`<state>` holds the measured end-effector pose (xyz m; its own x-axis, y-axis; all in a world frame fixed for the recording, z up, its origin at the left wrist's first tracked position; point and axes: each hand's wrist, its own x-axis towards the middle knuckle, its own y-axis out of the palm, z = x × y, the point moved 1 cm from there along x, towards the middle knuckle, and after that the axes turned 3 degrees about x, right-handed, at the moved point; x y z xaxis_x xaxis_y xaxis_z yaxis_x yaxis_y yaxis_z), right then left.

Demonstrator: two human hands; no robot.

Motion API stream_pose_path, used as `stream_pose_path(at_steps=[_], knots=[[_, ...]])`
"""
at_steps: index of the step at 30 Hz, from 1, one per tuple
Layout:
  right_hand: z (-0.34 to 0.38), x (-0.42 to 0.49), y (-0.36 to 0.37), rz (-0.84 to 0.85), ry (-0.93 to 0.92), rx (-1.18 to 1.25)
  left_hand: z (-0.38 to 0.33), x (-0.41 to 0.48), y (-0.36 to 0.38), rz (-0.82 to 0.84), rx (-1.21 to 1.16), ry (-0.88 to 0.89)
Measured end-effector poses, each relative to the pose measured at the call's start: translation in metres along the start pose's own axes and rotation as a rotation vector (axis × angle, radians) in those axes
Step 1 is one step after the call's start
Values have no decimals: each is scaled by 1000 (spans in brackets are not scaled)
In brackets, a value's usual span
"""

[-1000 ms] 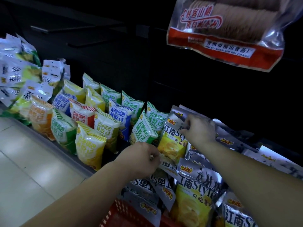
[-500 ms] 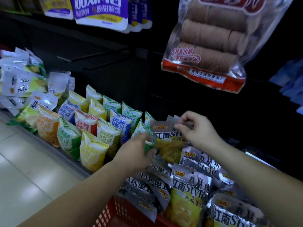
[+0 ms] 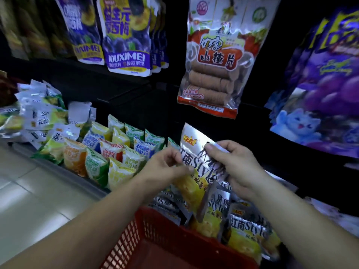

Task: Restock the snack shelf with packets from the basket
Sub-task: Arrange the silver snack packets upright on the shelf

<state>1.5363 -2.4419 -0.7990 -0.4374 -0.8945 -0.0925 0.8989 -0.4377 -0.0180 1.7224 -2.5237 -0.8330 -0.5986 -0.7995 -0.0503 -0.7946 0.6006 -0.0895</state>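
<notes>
Head view: left hand (image 3: 165,167) and right hand (image 3: 236,168) both pinch one packet (image 3: 195,150) above the basket (image 3: 124,247), where several wait, so much remains.

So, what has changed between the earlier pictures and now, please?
The left hand and the right hand have raised one silver and yellow packet. A second ago it stood low among the other packets; now they hold it up, each hand pinching one side. The red basket and the rows of small packets on the shelf stayed as they were.
</notes>
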Motion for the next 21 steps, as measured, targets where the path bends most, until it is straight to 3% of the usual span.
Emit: stream_pose_path(at_steps=[4, 11, 14, 16, 18, 21], knots=[[8, -34, -8, -1, -3, 47, -13, -33, 15, -113, 57, 10], [-7, -96, -25, 139, 172, 134, -15, -83, 27, -367, 170, 67], [-12, -100, -24, 180, 116, 114, -7, -92, 33, -402, 180, 32], [-18, -99, -23, 118, 81, 60, -5, -93, 32, -392, 192, 16], [-24, -95, -26, 58, 38, -37, -6, -93, 25, -401, 358, 66], [-26, -89, -28, 137, -11, -171, -17, -89, 17, -294, 641, 247]])
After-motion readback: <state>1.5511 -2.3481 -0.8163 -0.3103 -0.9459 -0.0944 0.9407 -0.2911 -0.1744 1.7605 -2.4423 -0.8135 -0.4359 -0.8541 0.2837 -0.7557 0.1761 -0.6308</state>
